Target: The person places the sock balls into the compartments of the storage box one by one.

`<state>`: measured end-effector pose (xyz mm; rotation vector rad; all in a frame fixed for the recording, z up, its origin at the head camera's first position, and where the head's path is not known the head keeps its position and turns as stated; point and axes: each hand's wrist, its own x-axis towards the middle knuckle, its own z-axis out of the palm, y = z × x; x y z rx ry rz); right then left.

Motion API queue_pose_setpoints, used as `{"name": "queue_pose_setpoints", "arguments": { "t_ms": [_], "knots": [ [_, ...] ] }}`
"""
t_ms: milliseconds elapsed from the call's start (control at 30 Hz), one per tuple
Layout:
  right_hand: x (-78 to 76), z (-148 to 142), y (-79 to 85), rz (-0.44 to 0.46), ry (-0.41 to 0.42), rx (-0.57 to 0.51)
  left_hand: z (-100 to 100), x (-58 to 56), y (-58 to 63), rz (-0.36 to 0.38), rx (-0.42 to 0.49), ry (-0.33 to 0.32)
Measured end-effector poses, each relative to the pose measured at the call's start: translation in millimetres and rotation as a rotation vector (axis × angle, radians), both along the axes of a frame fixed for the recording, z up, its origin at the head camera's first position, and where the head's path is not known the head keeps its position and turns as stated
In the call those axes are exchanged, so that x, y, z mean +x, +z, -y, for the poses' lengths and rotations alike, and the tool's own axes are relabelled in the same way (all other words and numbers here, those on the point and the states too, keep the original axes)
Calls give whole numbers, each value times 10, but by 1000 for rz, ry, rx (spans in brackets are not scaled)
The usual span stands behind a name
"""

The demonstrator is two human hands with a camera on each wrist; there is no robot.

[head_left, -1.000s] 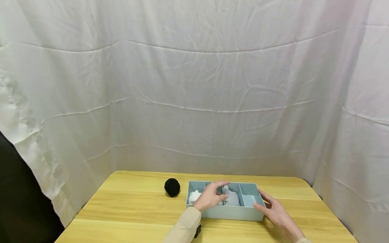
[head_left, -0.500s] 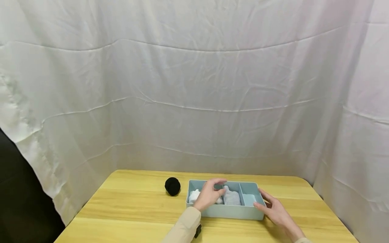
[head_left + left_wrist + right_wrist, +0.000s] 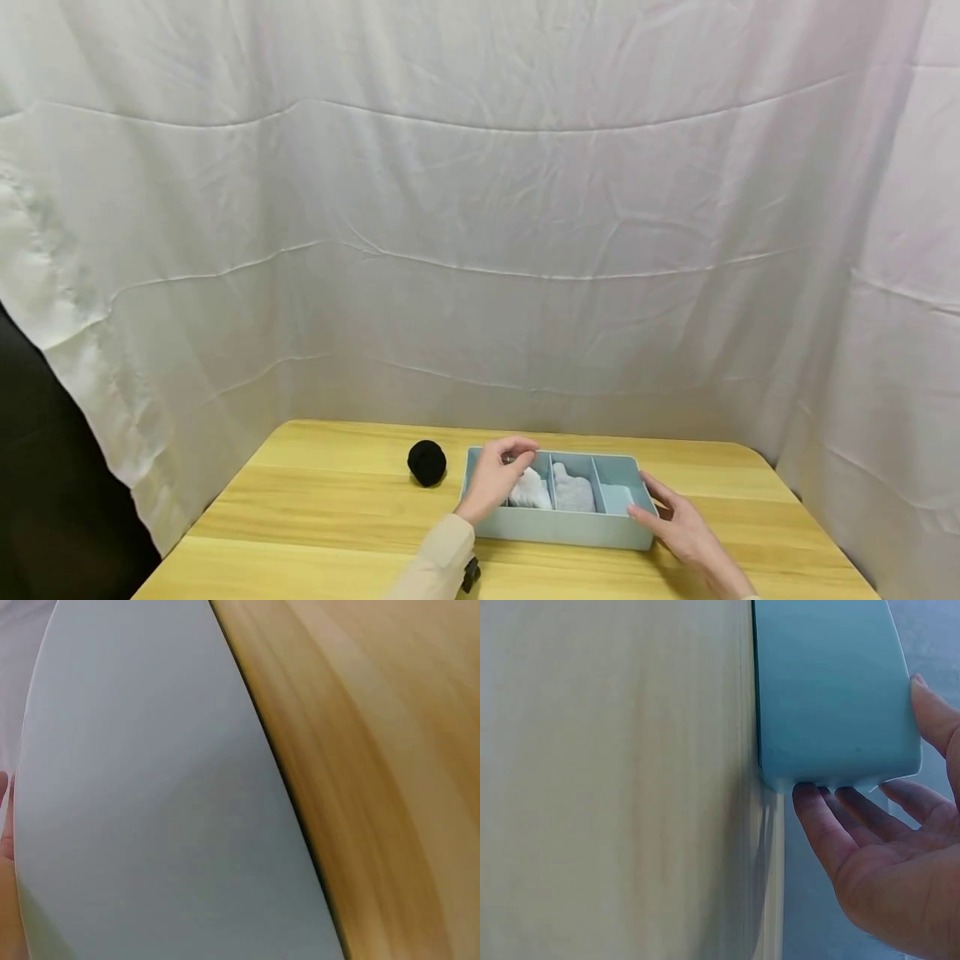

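Note:
A pale blue box (image 3: 562, 527) with a row of compartments stands on the table. My left hand (image 3: 493, 477) is over its left end, fingers bent and thumb near the fingertips, with nothing visible between them. It hides most of the leftmost compartment. Beside it, a white soft bundle (image 3: 530, 490) lies in the second compartment; a grey soft bundle (image 3: 574, 492) fills the third. The rightmost compartment (image 3: 617, 497) shows only a light blue bottom. My right hand (image 3: 686, 529) grips the box's right end, thumb at the front rim and fingers against the end wall (image 3: 840, 761).
On the wooden table (image 3: 322, 517), a black ball-shaped bundle (image 3: 427, 463) lies left of the box. A small black item (image 3: 470, 575) shows beside my left sleeve. White curtains (image 3: 480, 333) hang behind the table and at both sides.
My left hand has moved left, from over the middle compartments to the left end, uncovering the white bundle in the second compartment. The right hand stays at the box's right end.

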<state>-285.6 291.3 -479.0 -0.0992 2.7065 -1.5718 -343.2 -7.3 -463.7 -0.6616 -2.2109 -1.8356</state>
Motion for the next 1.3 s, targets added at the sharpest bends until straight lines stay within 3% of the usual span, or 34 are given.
{"name": "queue_pose_setpoints", "arguments": {
  "t_ms": [267,533,800,867,1100,1300],
  "knots": [
    [13,-11,16,12,-10,0,196,-1,3,67,118,65],
    [31,-3,6,3,-23,-7,368,47,36,115,92,59],
    [22,22,-3,5,-18,-23,666,3,34,111,114,65],
    [22,27,-4,5,-12,-22,759,-12,25,118,120,83],
    [42,28,1,14,-20,-41,1073,-131,6,244,217,194],
    [56,29,32,6,-11,-23,1284,-171,-33,259,245,319]
  ]
}}
